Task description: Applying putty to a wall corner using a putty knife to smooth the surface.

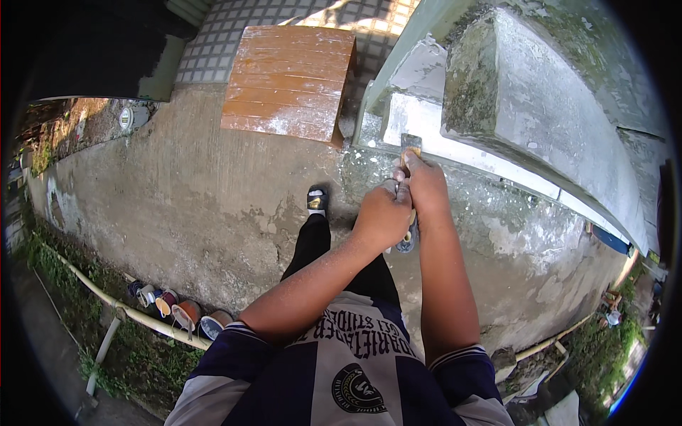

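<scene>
My two hands are together on a scraper (410,142) with a flat grey blade and a light handle. My right hand (426,184) grips it just below the blade, and my left hand (383,213) is closed around it a little lower. The blade lies at the front edge of a white-coated step (410,117) of a weathered concrete structure (540,128); whether it touches the surface, I cannot tell. My fingers have pale dust on them.
A brown wooden box (284,78) with white smears stands ahead on the left. My sandalled foot (317,199) is on worn concrete paving (163,184). Several paint buckets (186,314) line a bamboo rail (85,280) at the lower left, beside plants.
</scene>
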